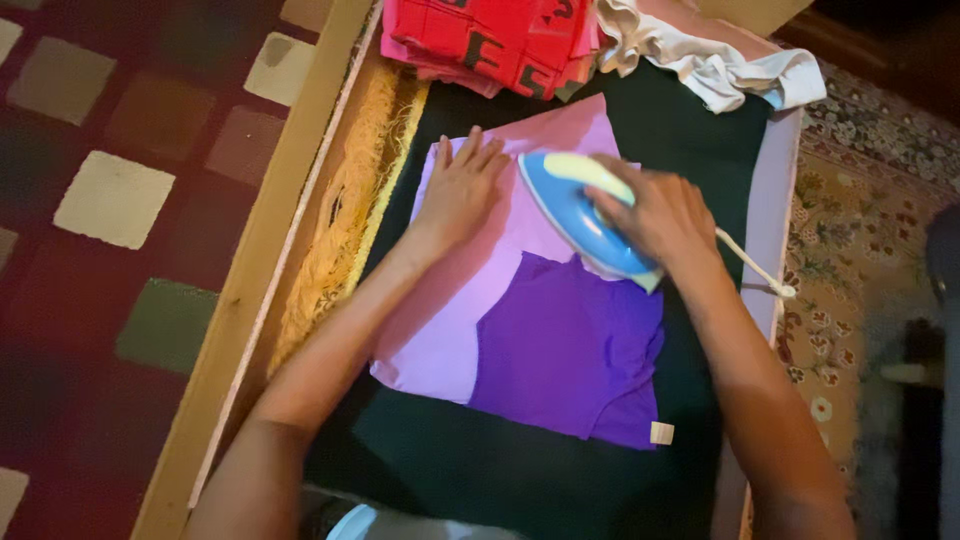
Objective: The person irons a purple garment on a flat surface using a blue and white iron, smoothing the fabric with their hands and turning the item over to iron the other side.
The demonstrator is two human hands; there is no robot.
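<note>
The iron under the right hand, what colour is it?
The iron is light blue with a pale yellow handle, head view.

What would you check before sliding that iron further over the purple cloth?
1. Right hand grips the blue iron: ok.
2. Left hand lies flat on the light purple garment, beside the iron and not touching it: ok.
3. Dark purple garment lies smooth: ok.
4. White cord trails off the right edge, off the cloth: ok.
5. Iron's heat: cannot tell.
</note>
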